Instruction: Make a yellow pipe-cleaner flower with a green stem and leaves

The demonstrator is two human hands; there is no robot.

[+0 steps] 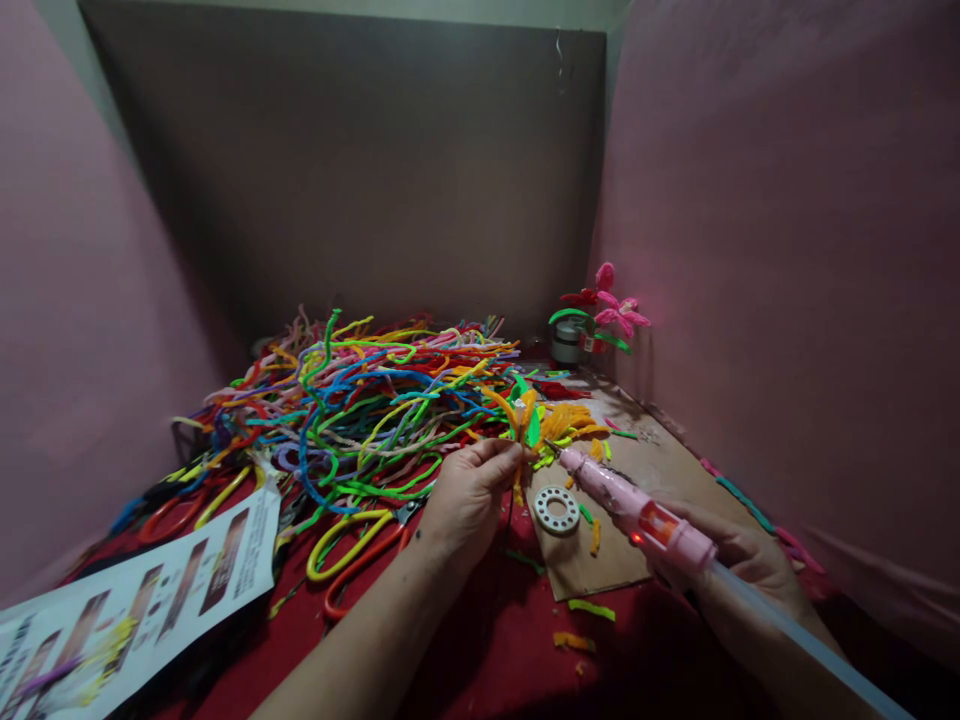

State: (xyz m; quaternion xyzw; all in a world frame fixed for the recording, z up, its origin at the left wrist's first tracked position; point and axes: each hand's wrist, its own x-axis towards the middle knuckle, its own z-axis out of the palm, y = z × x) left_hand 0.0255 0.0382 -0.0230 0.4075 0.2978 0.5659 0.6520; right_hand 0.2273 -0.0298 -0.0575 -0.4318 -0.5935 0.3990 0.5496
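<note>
Between the thumb and fingers of my left hand (469,495) is a small pipe-cleaner flower (525,420) with orange and green pieces. My right hand (739,560) is wrapped round a pink hot glue gun (619,490), whose nozzle points left and is close to the flower. A long translucent glue stick (802,635) sticks out of the gun's rear, and a small red light glows on its side. Just below the nozzle a white ring with holes (556,510) lies on a brown board (600,565).
A large tangled heap of coloured pipe cleaners (375,400) fills the back left. Scissors with yellow and red handles (352,550) and a printed sheet (217,590) lie at left. Orange cut pieces (570,422) are on the board. A pink flower (619,312) stands behind, by the pink side wall (787,250).
</note>
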